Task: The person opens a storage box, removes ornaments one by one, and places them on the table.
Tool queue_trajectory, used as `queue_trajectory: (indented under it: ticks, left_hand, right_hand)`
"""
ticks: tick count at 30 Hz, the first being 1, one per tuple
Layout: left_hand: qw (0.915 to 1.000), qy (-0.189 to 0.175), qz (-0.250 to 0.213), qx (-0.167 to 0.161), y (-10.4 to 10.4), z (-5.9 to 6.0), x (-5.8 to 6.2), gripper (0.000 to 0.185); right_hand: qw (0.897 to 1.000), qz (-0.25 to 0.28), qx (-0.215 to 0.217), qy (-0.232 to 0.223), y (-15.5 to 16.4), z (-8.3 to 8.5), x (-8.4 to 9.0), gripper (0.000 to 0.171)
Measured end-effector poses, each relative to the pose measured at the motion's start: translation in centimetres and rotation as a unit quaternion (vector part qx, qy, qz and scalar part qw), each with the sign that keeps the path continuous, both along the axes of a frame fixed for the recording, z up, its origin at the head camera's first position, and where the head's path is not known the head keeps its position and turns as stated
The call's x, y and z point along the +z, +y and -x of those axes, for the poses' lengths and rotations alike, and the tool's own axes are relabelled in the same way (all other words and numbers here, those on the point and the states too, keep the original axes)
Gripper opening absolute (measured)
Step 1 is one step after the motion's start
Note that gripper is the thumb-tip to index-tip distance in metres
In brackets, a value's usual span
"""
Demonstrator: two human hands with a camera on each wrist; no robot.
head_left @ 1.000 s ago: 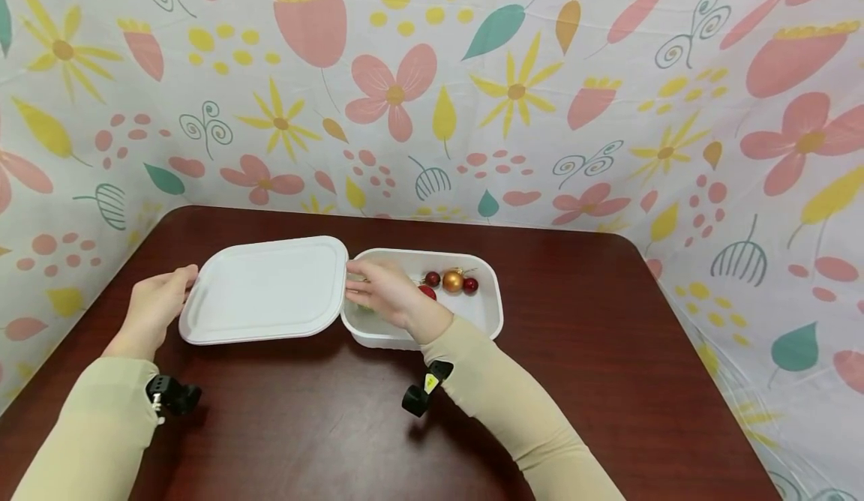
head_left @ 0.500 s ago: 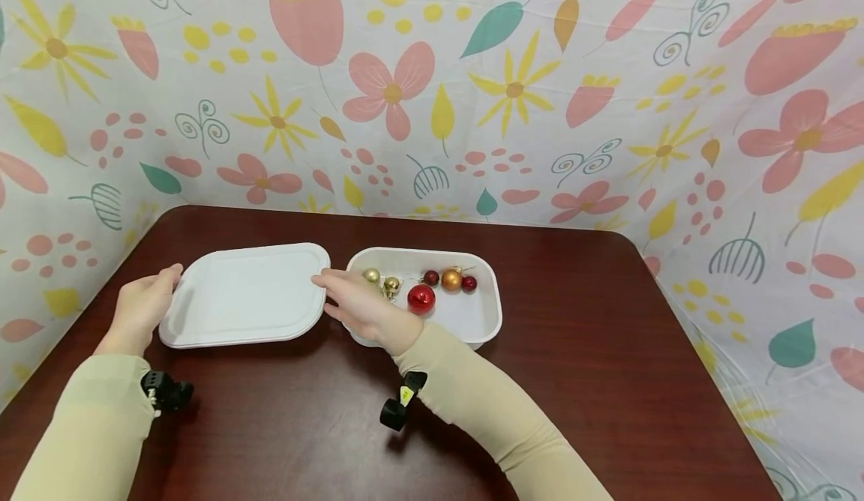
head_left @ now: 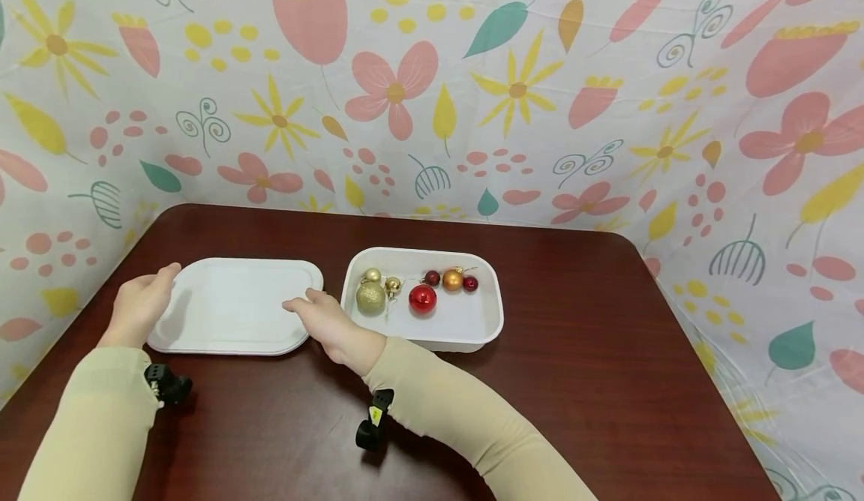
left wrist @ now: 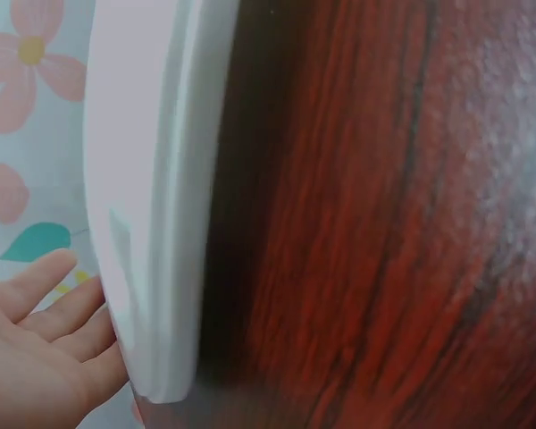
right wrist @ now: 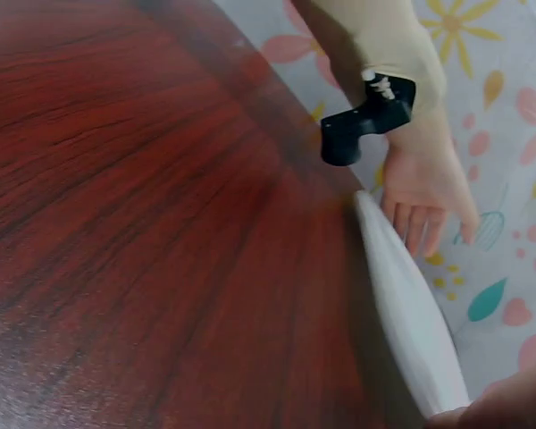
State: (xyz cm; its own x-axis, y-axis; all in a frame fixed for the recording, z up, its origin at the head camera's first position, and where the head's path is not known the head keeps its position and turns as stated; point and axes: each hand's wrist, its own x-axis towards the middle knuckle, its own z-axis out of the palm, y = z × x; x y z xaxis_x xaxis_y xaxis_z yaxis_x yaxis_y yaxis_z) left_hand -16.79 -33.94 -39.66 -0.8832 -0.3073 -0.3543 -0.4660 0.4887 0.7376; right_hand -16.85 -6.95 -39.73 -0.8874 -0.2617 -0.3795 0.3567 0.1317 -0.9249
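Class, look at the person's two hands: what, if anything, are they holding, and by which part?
Both hold the white lid: the left hand at its left edge, the right hand at its right edge, fingers fairly straight, so touching more than gripping.

- We've got a dark reddish-brown wooden table point(head_left: 574, 351) with rounded corners, pushed up against a floral cloth backdrop point(head_left: 472, 96) on three sides.
- Sitting flat on it, left of centre, is a white rectangular lid point(head_left: 232, 306). In our wrist views its edge looks right down on the wood.
- Just beside the lid, to its right with a narrow gap, stands a white tub point(head_left: 472, 328). It carries a handful of round baubles, but those lie in the tub, not on the tabletop.
- The wood has a visible grain and a bit of shine.
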Motion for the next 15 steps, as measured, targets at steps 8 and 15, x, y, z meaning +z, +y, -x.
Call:
queue_trajectory:
  ticks: [8, 15]
  left_hand:
    - [0.999, -0.02, 0.039, -0.006, 0.14, 0.33, 0.01, 0.095]
    - [0.9977, -0.013, 0.06, -0.029, 0.52, 0.32, -0.3, 0.094]
  right_hand:
    - [1.0, -0.014, -0.002, 0.003, -0.12, -0.12, -0.69, 0.066]
    - [1.0, -0.027, 0.013, 0.011, -0.09, -0.36, -0.91, 0.068]
